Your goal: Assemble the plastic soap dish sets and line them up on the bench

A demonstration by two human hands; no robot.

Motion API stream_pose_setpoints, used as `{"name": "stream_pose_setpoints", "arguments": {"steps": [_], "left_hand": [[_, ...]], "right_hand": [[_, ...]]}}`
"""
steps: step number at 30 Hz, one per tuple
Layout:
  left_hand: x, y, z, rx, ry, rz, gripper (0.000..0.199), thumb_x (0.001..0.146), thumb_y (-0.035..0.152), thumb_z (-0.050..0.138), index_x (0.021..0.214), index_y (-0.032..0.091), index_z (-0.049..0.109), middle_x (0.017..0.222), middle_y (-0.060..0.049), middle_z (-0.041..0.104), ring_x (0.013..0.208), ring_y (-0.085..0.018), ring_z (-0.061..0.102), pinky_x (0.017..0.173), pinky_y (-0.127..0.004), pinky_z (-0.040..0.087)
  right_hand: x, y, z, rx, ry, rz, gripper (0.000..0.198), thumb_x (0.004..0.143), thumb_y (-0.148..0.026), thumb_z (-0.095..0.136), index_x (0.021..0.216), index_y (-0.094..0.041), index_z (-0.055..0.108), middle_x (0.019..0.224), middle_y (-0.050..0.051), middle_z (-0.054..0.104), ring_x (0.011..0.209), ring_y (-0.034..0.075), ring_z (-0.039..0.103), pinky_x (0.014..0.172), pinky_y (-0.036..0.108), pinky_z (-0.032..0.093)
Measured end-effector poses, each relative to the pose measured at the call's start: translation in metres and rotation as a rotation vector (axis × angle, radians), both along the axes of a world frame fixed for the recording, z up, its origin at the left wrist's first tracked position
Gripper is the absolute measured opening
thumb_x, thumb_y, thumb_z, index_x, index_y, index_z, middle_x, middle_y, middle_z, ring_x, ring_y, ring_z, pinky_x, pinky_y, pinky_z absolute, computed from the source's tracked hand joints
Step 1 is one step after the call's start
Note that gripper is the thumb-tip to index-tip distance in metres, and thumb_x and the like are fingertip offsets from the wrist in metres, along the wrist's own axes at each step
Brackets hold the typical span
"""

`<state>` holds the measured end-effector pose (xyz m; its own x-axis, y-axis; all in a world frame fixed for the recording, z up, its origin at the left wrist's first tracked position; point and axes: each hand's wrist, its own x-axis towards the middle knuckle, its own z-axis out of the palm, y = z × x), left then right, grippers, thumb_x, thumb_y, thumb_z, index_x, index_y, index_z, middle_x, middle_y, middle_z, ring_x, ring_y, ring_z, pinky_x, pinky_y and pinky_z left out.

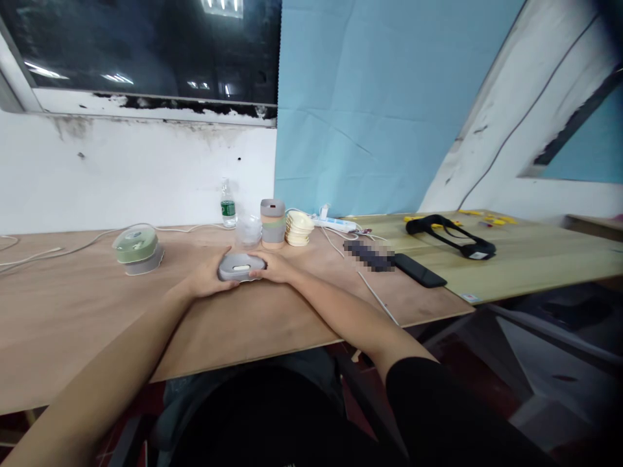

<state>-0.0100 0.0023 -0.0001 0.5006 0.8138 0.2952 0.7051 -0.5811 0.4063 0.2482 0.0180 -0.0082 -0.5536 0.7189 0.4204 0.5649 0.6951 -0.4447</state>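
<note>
Between my two hands is a small grey rounded box [241,266] with a pale oblong patch on its top, at or just above the tabletop. My left hand [209,275] grips its left side, thumb toward the far edge and fingers along the near side. From the right, my right hand [273,267] closes round the other end. Just behind stand a stack of grey, orange and green containers [273,227], a stack of cream cups [298,229] and a clear plastic bag or wrap [248,231]. What lies under the box is hidden.
A green-lidded stack of containers [138,249] stands at the left. Against the wall are a water bottle [228,206] and a white power strip [335,224] with cables. A black phone [419,270] and a black headset-like frame [452,237] lie at the right.
</note>
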Motion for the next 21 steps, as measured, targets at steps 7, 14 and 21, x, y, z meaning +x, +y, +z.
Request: {"name": "stream_pose_setpoints", "arguments": {"steps": [7, 14, 21], "left_hand": [[0.0, 0.004, -0.003, -0.007, -0.093, -0.03, 0.11, 0.062, 0.06, 0.071, 0.149, 0.017, 0.02, 0.147, -0.016, 0.037, 0.13, -0.036, 0.042, 0.105, -0.05, 0.037], [0.0, 0.005, -0.006, 0.018, -0.017, -0.063, 0.11, 0.062, 0.061, 0.071, 0.149, 0.016, 0.021, 0.146, -0.016, 0.04, 0.125, -0.037, 0.047, 0.101, -0.048, 0.042], [-0.005, 0.016, -0.011, 0.053, -0.035, -0.034, 0.064, 0.076, 0.055, 0.057, 0.129, 0.018, 0.052, 0.128, -0.012, 0.059, 0.111, -0.031, 0.059, 0.095, -0.043, 0.044]], "right_hand": [[0.002, 0.009, -0.007, -0.079, 0.179, 0.001, 0.062, 0.078, -0.056, 0.063, 0.127, -0.019, 0.058, 0.123, 0.01, 0.062, 0.108, 0.024, 0.059, 0.092, 0.035, 0.045], [0.003, 0.012, -0.01, -0.19, 0.284, -0.007, 0.055, 0.082, -0.056, 0.059, 0.121, -0.017, 0.061, 0.115, 0.009, 0.066, 0.099, 0.021, 0.062, 0.085, 0.033, 0.047], [0.002, 0.016, -0.014, -0.089, 0.3, 0.02, 0.056, 0.087, -0.059, 0.047, 0.122, -0.018, 0.059, 0.116, 0.009, 0.064, 0.103, 0.021, 0.061, 0.086, 0.033, 0.047]]}}
